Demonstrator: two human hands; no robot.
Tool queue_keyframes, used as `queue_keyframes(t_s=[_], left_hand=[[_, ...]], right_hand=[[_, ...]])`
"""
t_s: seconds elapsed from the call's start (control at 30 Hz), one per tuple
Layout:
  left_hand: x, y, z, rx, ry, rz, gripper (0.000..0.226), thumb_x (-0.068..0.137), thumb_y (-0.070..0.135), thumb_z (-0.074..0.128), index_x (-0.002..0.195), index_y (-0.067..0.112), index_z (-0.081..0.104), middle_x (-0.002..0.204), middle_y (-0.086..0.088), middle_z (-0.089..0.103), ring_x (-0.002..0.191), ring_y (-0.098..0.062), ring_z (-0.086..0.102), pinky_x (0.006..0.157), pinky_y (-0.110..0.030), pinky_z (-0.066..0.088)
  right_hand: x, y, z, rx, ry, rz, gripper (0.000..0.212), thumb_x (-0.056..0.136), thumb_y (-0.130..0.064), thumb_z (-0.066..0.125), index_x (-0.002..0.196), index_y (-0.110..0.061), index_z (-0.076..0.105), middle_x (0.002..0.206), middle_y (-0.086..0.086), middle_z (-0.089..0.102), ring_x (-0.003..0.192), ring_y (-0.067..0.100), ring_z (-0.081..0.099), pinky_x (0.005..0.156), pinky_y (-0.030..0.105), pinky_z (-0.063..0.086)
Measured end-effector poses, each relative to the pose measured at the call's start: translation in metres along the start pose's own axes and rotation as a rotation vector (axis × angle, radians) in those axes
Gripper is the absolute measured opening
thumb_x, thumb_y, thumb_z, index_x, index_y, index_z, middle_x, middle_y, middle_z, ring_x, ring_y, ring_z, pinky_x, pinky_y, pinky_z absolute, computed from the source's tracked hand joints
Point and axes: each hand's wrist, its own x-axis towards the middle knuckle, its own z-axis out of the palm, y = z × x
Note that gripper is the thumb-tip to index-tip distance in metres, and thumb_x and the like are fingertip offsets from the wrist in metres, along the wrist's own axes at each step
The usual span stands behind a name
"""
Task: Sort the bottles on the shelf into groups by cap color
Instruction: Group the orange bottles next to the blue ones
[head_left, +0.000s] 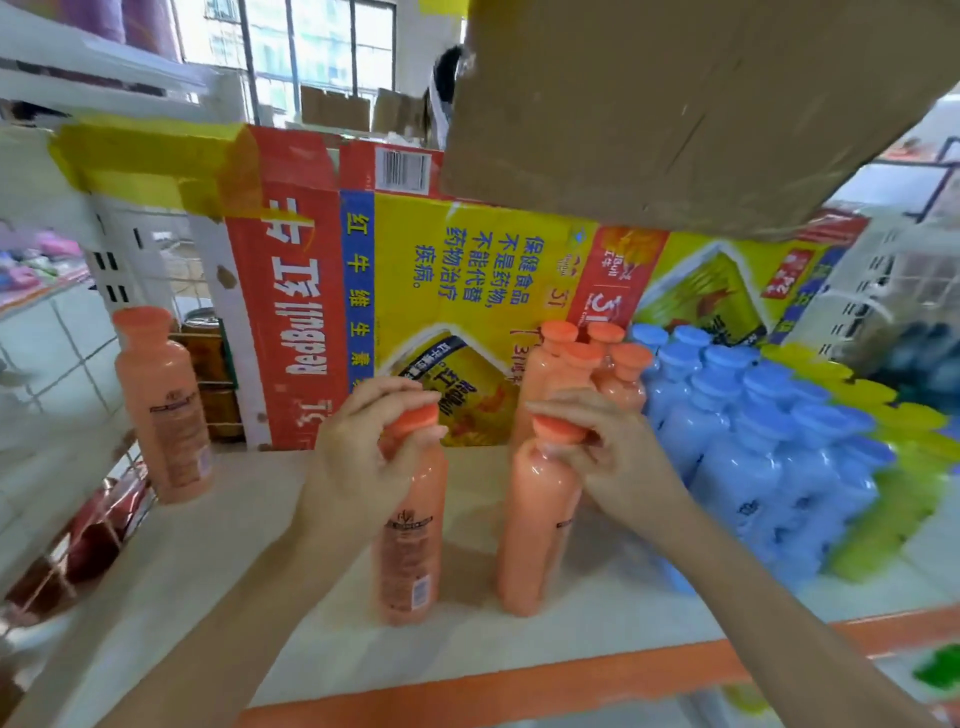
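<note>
Two orange bottles stand upright near the shelf's (519, 670) front edge. The left hand (363, 457) curls round the left bottle's (410, 545) cap and the right hand (602, 447) pinches the right bottle's (535, 525) cap, likely to carry both to the orange cluster (582, 364) at the back. They are glossy, smooth plastic with flat round caps. Blue bottles (753, 431) crowd the right side.

Place: probably a small shop or its stockroom; the far room is blurred.
Shelving: white shelf (613, 618) with an orange front edge, slotted white upright (111, 275) at left.
Stock: many alike bottles crowded by colour: orange-capped bottles (582, 369), blue-capped bottles (753, 431), yellow-green bottles (909, 431).
Packaging: flattened Red Bull carton (415, 270) as backing, brown cardboard box (701, 104) overhead, more boxes (332, 106) by the window (322, 41).
</note>
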Motion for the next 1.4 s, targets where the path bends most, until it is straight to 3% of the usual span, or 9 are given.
queue_keyframes(t_s=[0.2,0.3,0.63,0.77,0.87,0.97,1.07,1.3,1.4], left_hand=[[0.009,0.012,0.044,-0.059,-0.056,0.027,0.027,0.076,0.029,0.065,0.101,0.019,0.069,0.103,0.014,0.057,0.098,0.016,0.050,0.082,-0.001,0.040],[0.016,0.019,0.064,-0.046,-0.101,0.031,0.026,0.078,0.028,0.068,0.103,0.018,0.070,0.104,0.016,0.056,0.099,0.013,0.050,0.085,-0.009,0.044],[0.032,0.029,0.113,-0.031,-0.141,0.063,0.026,0.076,0.018,0.072,0.102,0.015,0.070,0.101,0.027,0.047,0.097,0.025,0.043,0.084,0.003,0.032],[0.031,0.026,0.122,-0.030,-0.148,0.062,0.026,0.075,0.022,0.069,0.101,0.017,0.070,0.103,0.025,0.050,0.099,0.023,0.044,0.086,0.001,0.034],[0.032,0.025,0.122,-0.051,-0.184,0.033,0.025,0.077,0.022,0.070,0.102,0.019,0.069,0.105,0.025,0.051,0.099,0.021,0.046,0.086,-0.002,0.038],[0.035,0.025,0.120,-0.054,-0.251,0.013,0.025,0.077,0.025,0.071,0.101,0.026,0.068,0.108,0.025,0.053,0.102,0.014,0.049,0.086,-0.006,0.039],[0.034,0.024,0.121,-0.123,-0.233,-0.012,0.026,0.074,0.035,0.069,0.099,0.033,0.063,0.111,0.020,0.055,0.106,0.010,0.051,0.087,-0.006,0.039],[-0.006,0.008,0.141,-0.294,-0.110,-0.189,0.082,0.062,0.059,0.069,0.132,0.037,0.032,0.136,0.012,0.041,0.127,-0.001,0.040,0.101,-0.020,0.037],[-0.027,0.003,0.149,-0.429,-0.090,-0.337,0.090,0.050,0.057,0.080,0.127,0.037,0.036,0.132,0.005,0.048,0.120,-0.004,0.049,0.093,-0.019,0.045]], right_hand=[[-0.008,0.029,-0.027,-0.069,0.062,0.014,0.039,0.071,-0.009,0.066,0.109,-0.020,0.068,0.108,-0.014,0.057,0.104,-0.008,0.046,0.091,-0.001,0.031],[-0.006,0.038,-0.038,-0.060,0.026,0.018,0.045,0.073,-0.002,0.067,0.110,-0.028,0.064,0.108,-0.018,0.055,0.105,-0.008,0.046,0.090,0.004,0.036],[-0.004,0.065,-0.053,0.042,-0.004,0.059,0.042,0.075,-0.002,0.062,0.111,-0.023,0.065,0.113,-0.009,0.059,0.106,-0.006,0.049,0.088,0.008,0.041],[-0.010,0.071,-0.046,0.117,0.034,-0.020,0.044,0.075,-0.003,0.058,0.110,-0.031,0.060,0.115,-0.009,0.056,0.112,-0.016,0.043,0.094,0.002,0.028],[-0.014,0.076,-0.040,0.200,0.058,-0.038,0.036,0.082,-0.005,0.055,0.113,-0.022,0.059,0.123,-0.004,0.054,0.121,-0.005,0.042,0.101,0.007,0.026],[-0.017,0.078,-0.031,0.247,0.078,-0.044,0.037,0.089,-0.018,0.052,0.125,-0.024,0.048,0.135,-0.005,0.044,0.131,0.000,0.033,0.107,0.012,0.022],[-0.026,0.082,-0.020,0.386,0.094,0.033,0.066,0.084,-0.033,0.058,0.141,-0.029,0.025,0.149,-0.011,0.030,0.140,0.005,0.023,0.115,0.024,0.020],[-0.047,0.098,0.007,0.399,0.200,0.172,0.074,0.062,-0.059,0.073,0.123,-0.033,0.041,0.122,-0.003,0.051,0.120,0.013,0.047,0.101,0.041,0.041],[-0.055,0.101,0.013,0.393,0.269,0.213,0.085,0.053,-0.058,0.074,0.127,-0.036,0.038,0.121,-0.015,0.044,0.117,-0.007,0.042,0.097,0.015,0.037]])
